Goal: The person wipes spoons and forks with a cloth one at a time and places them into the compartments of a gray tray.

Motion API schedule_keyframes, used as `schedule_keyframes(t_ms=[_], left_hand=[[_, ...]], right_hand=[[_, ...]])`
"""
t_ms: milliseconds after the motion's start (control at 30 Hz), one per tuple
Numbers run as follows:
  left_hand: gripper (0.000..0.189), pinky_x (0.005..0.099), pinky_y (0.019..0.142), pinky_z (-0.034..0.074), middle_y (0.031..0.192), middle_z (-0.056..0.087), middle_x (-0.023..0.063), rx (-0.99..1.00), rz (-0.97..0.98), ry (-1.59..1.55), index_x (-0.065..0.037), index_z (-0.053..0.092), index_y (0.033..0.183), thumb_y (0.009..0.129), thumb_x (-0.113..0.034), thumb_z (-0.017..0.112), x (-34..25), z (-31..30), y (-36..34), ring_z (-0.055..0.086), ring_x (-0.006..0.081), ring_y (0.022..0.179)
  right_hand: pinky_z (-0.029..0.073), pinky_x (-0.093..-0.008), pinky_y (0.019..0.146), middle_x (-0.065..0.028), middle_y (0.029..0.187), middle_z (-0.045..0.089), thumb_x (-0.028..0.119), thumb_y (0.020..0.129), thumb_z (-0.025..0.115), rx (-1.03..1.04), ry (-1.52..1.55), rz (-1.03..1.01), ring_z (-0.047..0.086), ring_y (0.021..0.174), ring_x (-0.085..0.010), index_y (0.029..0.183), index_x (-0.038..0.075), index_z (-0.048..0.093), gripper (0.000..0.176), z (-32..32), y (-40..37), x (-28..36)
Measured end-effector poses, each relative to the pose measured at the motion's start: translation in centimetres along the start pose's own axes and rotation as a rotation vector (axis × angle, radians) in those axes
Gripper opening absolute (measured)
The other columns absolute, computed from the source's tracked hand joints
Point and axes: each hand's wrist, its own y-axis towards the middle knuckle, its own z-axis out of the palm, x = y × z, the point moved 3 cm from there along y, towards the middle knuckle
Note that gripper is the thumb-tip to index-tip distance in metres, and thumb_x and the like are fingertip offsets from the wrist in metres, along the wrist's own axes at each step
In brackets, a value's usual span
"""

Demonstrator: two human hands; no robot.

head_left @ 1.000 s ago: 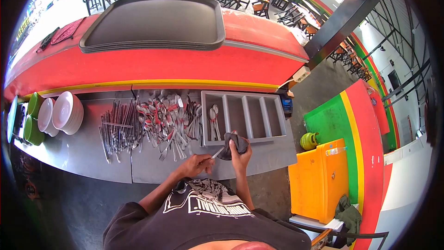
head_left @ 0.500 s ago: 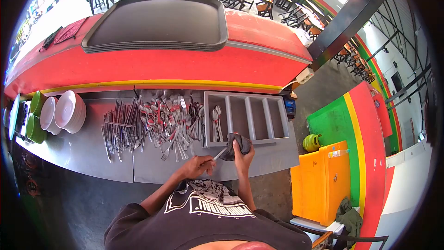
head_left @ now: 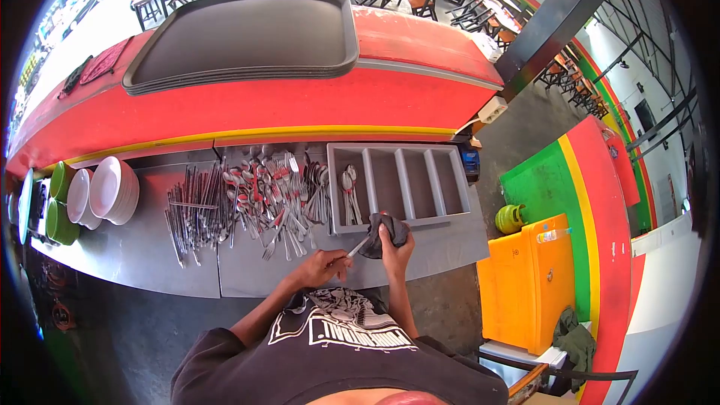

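Observation:
My left hand [head_left: 322, 266] is closed on the handle of a piece of cutlery [head_left: 359, 246], which points up to the right. Its other end is hidden in a dark cloth [head_left: 390, 235] bunched in my right hand [head_left: 395, 253], thumb pressed on top. Just beyond my right hand lies a grey cutlery tray [head_left: 397, 222] with several long compartments. Its leftmost compartment holds several spoons [head_left: 349, 193]. Left of the tray, a loose heap of spoons and forks [head_left: 277, 191] spreads over the metal counter, beside a pile of dark, thin cutlery [head_left: 196, 210].
Stacked white bowls [head_left: 114, 189] and green bowls [head_left: 61, 221] stand at the counter's left end. Behind, a red ledge [head_left: 300, 109] carries stacked brown serving trays [head_left: 244, 34]. A dark post [head_left: 562, 22] rises at the right, above an orange cabinet [head_left: 517, 285].
The view has shifted slightly. Both hands keep nearly the same grip, with the cutlery's end still inside the cloth.

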Motion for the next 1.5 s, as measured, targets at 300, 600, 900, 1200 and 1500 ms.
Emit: schedule_keyframes(t_ms=[300, 600, 900, 1200, 1500], left_hand=[[0.018, 0.0289, 0.068, 0.050, 0.072, 0.066, 0.0079, 0.010, -0.050, 0.019, 0.003, 0.059, 0.097, 0.099, -0.011, 0.048, -0.3, 0.0, 0.1, 0.066, 0.0144, 0.071], [0.016, 0.0298, 0.066, 0.050, 0.071, 0.066, 0.0091, -0.007, -0.014, 0.033, 0.003, 0.058, 0.095, 0.097, -0.008, 0.047, -0.3, 0.2, 0.4, 0.066, 0.0153, 0.068], [0.018, 0.0299, 0.069, 0.050, 0.072, 0.067, 0.0084, 0.023, -0.057, 0.011, 0.003, 0.059, 0.099, 0.099, -0.012, 0.047, 0.3, 0.3, 0.4, 0.066, 0.0149, 0.070], [0.019, 0.0296, 0.070, 0.049, 0.073, 0.068, 0.0075, 0.037, -0.066, 0.012, 0.002, 0.059, 0.099, 0.100, -0.014, 0.048, -0.1, 0.0, 0.0, 0.065, 0.0139, 0.072], [0.021, 0.0287, 0.071, 0.048, 0.074, 0.066, 0.0074, 0.025, -0.011, -0.037, 0.002, 0.059, 0.101, 0.101, -0.014, 0.046, 0.0, -0.9, -0.6, 0.064, 0.0127, 0.073]], right_hand=[[0.047, -0.0250, 0.071, -0.0030, 0.087, 0.064, 0.017, 0.082, 0.078, 0.017, -0.004, 0.027, 0.058, 0.079, -0.0089, 0.096, -0.002, 0.061, 0.029, 0.3, 0.4, -0.3], [0.048, -0.0250, 0.070, -0.0023, 0.087, 0.065, 0.015, 0.083, 0.077, 0.032, 0.016, 0.043, 0.058, 0.079, -0.0081, 0.098, -0.001, 0.061, 0.027, 0.0, 0.6, -0.2], [0.048, -0.0247, 0.071, -0.0020, 0.087, 0.065, 0.014, 0.084, 0.075, 0.036, 0.015, 0.030, 0.058, 0.079, -0.0081, 0.098, -0.001, 0.062, 0.025, 0.1, 0.5, 0.5], [0.047, -0.0250, 0.071, -0.0024, 0.088, 0.064, 0.013, 0.084, 0.075, 0.026, 0.019, 0.012, 0.057, 0.079, -0.0080, 0.095, -0.001, 0.062, 0.022, 0.2, 0.5, 0.8], [0.049, -0.0293, 0.080, -0.0071, 0.097, 0.066, 0.016, 0.084, 0.075, -0.148, -0.019, 0.043, 0.061, 0.089, -0.0139, 0.101, -0.004, 0.063, 0.029, -1.1, 1.3, -0.3]])
